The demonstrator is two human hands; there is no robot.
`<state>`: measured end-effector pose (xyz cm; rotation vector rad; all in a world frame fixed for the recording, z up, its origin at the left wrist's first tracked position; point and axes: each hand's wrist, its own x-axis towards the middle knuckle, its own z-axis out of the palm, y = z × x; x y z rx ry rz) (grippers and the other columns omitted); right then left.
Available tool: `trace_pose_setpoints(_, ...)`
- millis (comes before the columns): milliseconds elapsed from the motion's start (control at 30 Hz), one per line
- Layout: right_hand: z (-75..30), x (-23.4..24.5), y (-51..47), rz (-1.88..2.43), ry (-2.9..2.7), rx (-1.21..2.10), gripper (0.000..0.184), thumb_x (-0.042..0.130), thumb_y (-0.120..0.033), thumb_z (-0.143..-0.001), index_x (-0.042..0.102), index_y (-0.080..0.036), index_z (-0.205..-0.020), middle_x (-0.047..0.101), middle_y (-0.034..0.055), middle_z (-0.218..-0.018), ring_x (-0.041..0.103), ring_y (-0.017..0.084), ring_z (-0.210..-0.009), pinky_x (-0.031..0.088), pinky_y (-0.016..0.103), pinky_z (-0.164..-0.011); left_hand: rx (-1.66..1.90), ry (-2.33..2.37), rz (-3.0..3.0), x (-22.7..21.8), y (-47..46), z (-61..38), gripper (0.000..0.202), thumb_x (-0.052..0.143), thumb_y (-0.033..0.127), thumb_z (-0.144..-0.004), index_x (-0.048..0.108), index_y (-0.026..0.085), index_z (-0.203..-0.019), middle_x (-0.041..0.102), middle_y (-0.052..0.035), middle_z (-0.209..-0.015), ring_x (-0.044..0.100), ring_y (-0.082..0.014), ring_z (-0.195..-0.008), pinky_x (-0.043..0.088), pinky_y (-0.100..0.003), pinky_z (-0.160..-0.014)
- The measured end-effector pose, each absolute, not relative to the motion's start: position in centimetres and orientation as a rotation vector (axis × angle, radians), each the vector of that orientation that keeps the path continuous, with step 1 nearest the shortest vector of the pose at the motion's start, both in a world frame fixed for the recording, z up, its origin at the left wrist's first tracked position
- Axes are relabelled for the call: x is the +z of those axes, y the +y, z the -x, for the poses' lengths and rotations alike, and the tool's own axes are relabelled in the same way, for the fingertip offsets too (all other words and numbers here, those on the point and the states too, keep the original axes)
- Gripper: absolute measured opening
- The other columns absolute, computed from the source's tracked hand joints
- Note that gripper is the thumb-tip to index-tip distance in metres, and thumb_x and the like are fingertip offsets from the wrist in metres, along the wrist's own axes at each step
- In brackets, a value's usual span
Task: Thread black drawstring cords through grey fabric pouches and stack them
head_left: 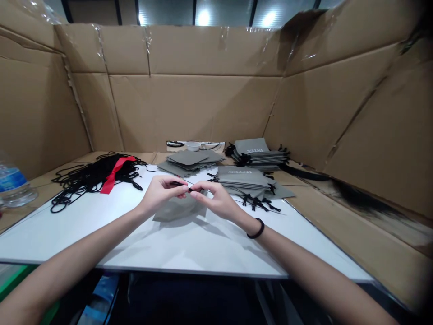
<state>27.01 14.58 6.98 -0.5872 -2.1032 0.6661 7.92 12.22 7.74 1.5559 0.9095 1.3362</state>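
My left hand (164, 189) and my right hand (216, 197) meet above the middle of the white board. Fingertips of both are pinched on a short stretch of black cord (190, 189). Below them a grey cloth pouch (174, 212) hangs down to the board, its upper part partly hidden by my fingers. To the right of my right hand lies a stack of grey pouches (245, 176) with black cord ends. Left of my left hand is a tangled bundle of black cords (89, 174), tied with a red ribbon (117, 175).
Plain grey pouches (189, 158) are piled behind my hands. A second stack of corded pouches (253, 146) stands at the back right, near a small white bowl (193, 146). Cardboard walls (209, 99) enclose three sides. A water bottle (15, 185) is at the left edge.
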Motion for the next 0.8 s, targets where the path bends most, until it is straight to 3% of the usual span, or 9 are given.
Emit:
trace_pose_setpoints(267,-27.2,7.3,15.0,0.693,-2.113,0.618,0.029,0.051,-0.04,-0.087,0.063,-0.018,-0.072,0.064,0.0025,-0.074,0.056,0.016,-0.071,0.041,0.026,-0.068,1.322,0.905,-1.565,7.3,13.2,-7.9,0.029,0.081,0.031,-0.063,0.073,0.01,-0.081,0.072,-0.0051,-0.065,0.066,-0.0162,-0.062,0.055,-0.028,-0.065)
trace_pose_setpoints(467,-27.0,6.5,16.1,0.741,-2.183,0.545,0.029,0.046,-0.035,-0.088,0.057,-0.017,-0.068,0.056,0.0011,-0.069,0.05,0.014,-0.068,0.036,0.026,-0.065,1.171,0.941,-1.558,6.2,14.6,-6.3,0.043,0.079,0.039,-0.065,0.073,0.007,-0.094,0.074,-0.0105,-0.077,0.068,-0.0174,-0.066,0.057,-0.031,-0.071)
trace_pose_setpoints(600,-26.7,6.1,16.5,0.793,-2.227,0.448,0.024,0.046,-0.025,-0.087,0.062,-0.017,-0.071,0.06,0.0032,-0.072,0.05,0.017,-0.073,0.036,0.029,-0.07,1.018,0.868,-1.517,5.6,15.3,-5.5,0.048,0.079,0.039,-0.067,0.071,0.009,-0.105,0.075,-0.0114,-0.085,0.07,-0.017,-0.072,0.056,-0.031,-0.078)
trace_pose_setpoints(800,-26.7,6.0,16.2,0.874,-2.127,0.363,0.018,0.055,-0.026,-0.085,0.069,-0.018,-0.076,0.068,0.005,-0.079,0.053,0.02,-0.082,0.037,0.031,-0.076,1.0,0.899,-1.447,5.9,15.2,-5.4,0.042,0.082,0.033,-0.064,0.073,0.009,-0.097,0.075,-0.0106,-0.081,0.07,-0.0168,-0.07,0.057,-0.031,-0.077)
